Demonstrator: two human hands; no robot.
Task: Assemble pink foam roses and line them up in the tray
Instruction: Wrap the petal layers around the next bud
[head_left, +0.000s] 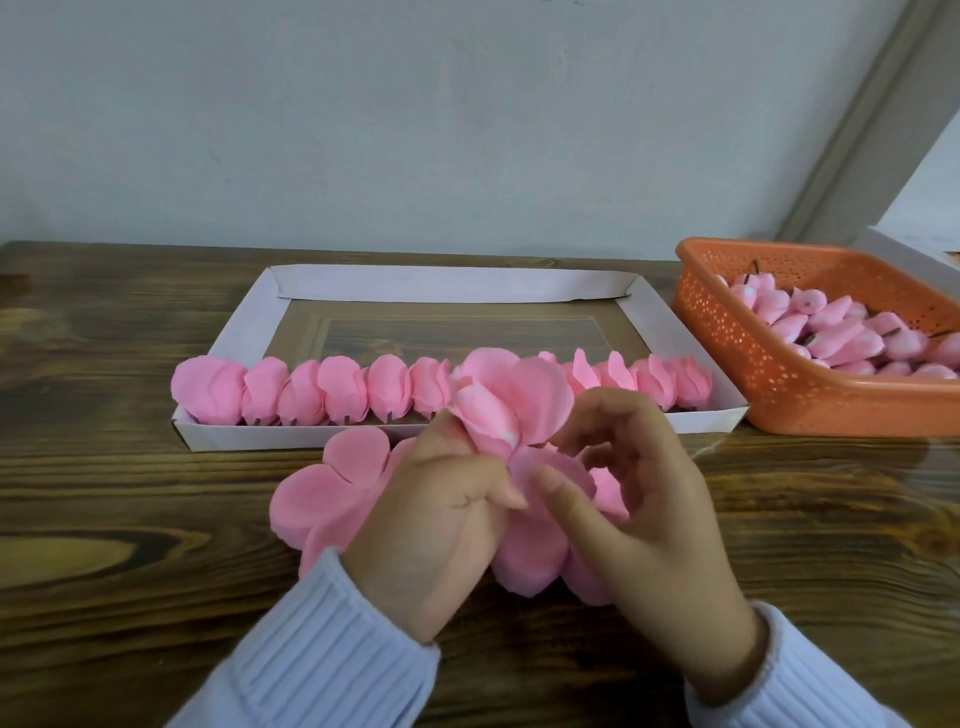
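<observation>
A half-built pink foam rose (506, 402) is held over the table, just in front of the white cardboard tray (660, 317). My left hand (441, 514) grips the rose at its base. My right hand (634, 499) has its fingers curled beside the rose, with the thumb pressing a pink petal layer (530, 551) that hangs below it. Several finished roses (311, 389) stand in a row along the tray's near wall. Flat pink petal cut-outs (332, 483) lie on the wooden table under my left hand.
An orange perforated basket (737, 343) at the right holds several pink rosebud cores with stems (841, 332). A white box edge (904, 260) shows behind it. The table (130, 493) meets a pale wall at the back.
</observation>
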